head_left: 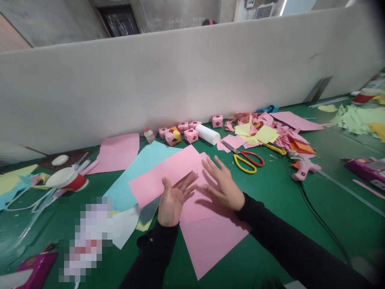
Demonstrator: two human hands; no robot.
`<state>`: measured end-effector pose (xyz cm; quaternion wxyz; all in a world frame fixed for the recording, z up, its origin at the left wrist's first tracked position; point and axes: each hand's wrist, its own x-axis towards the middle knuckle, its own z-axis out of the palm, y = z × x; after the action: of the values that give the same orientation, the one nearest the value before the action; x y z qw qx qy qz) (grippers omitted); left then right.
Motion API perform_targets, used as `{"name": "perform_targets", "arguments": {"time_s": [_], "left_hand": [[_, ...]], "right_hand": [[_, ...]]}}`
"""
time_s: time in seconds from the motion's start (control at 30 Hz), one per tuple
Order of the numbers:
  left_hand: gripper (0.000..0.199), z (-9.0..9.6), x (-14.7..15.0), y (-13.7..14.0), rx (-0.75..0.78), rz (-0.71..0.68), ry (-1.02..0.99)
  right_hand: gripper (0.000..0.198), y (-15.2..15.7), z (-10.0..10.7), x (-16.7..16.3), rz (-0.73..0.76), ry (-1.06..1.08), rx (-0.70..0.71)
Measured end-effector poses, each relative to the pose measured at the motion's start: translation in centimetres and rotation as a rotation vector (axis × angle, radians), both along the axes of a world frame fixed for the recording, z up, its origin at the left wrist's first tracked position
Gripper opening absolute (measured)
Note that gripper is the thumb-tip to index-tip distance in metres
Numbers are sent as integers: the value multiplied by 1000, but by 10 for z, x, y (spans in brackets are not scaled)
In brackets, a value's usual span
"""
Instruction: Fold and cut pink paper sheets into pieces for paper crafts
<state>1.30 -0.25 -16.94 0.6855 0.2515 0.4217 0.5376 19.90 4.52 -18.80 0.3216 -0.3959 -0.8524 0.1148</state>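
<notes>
My left hand (172, 204) is palm up with its fingers stretched out, at the edge of a folded pink paper strip (161, 175). Facing it, my right hand (225, 188) spreads its fingers just over a pink paper sheet (215, 235). Neither hand grips anything; whether the fingertips touch the paper I cannot tell. Beneath the pink strip lies a light blue sheet (129, 184), with a white sheet (126, 226) sticking out by its lower edge. Scissors (245, 156) with red and yellow handles lie beyond my right hand.
Several pink folded paper cubes (191, 135) and a white roll (208, 134) stand by the white partition (180, 80). Paper scraps (261, 130) are heaped to their right. A pink glue gun (305, 167) trails a black cord at right. A paper cup (67, 179) lies at left.
</notes>
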Motion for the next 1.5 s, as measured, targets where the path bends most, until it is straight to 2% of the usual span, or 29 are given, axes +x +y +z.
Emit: {"name": "perform_targets", "arguments": {"time_s": [0.1,0.2,0.33,0.53,0.6,0.7,0.8,1.0,1.13,1.23,1.37,1.43,1.5], "left_hand": [[76,1,7,-1,25,7,-63],[68,-1,14,-4,35,83,31],[60,-4,16,-6,107,176,291],[32,0,19,-15,411,20,867],[39,0,21,-17,477,-30,917],[66,-4,23,-18,548,-125,971],[81,-9,22,-17,595,-205,1051],[72,-17,16,-15,654,-237,1228],[76,-24,8,-13,719,-203,1396],[74,-27,0,-9,723,-117,1462],[71,-23,-13,-3,626,16,1471],[71,-18,-14,-2,573,-3,1423],[74,-12,-10,-3,530,-82,1316]], "right_hand": [[77,-14,2,-11,190,9,-69],[93,-20,1,-17,175,15,-126],[93,-18,-2,-15,59,4,-139],[84,-16,-4,-13,-20,85,-139],[83,-16,-5,-14,-12,91,-133],[86,-17,-5,-15,7,73,-155],[84,-18,-3,-15,36,28,-186],[66,-18,1,-12,32,65,-133],[68,-12,2,-7,-67,89,-90],[68,-3,2,0,-171,152,-41],[66,9,1,8,-261,224,-26],[67,11,0,8,-275,229,-48],[69,9,-1,5,-274,220,-91]]}}
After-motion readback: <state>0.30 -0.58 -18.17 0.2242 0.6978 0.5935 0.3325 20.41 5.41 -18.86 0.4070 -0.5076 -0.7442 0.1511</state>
